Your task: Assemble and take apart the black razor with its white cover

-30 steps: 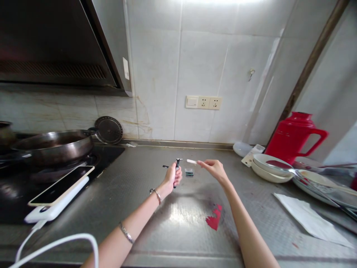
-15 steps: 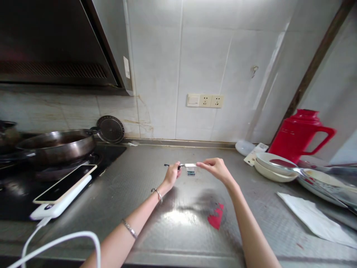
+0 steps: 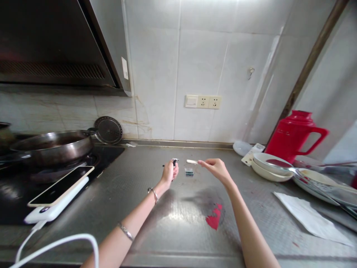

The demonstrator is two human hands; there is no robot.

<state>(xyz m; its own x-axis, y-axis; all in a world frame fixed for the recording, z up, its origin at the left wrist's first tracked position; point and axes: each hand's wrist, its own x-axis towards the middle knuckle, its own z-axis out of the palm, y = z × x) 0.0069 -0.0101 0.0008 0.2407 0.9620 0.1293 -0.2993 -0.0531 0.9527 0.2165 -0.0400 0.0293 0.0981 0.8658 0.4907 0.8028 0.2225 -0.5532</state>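
My left hand [image 3: 169, 172] is closed around a small black tool with a silver head [image 3: 175, 160], which looks like a razor; the fingers cover most of its handle. Between the fingertips of my right hand [image 3: 215, 167] is a slim white stick-like piece [image 3: 192, 162], held level and pointing left. A short gap separates that piece from the razor's head. Below and between the hands, a small clear case [image 3: 189, 172] with dark bluish strips lies on the steel counter [image 3: 156, 230].
To the left, a steel pan [image 3: 52, 147] sits on the black hob, and a phone [image 3: 63, 186] rests on a white power bank [image 3: 55, 204] with a cable. At right stand a red thermos [image 3: 291, 136], stacked bowls [image 3: 272, 173] and a white napkin [image 3: 311, 217].
The white piece and the razor, close together at the razor's head before, are now apart. My left hand has turned the razor so its head points upward.
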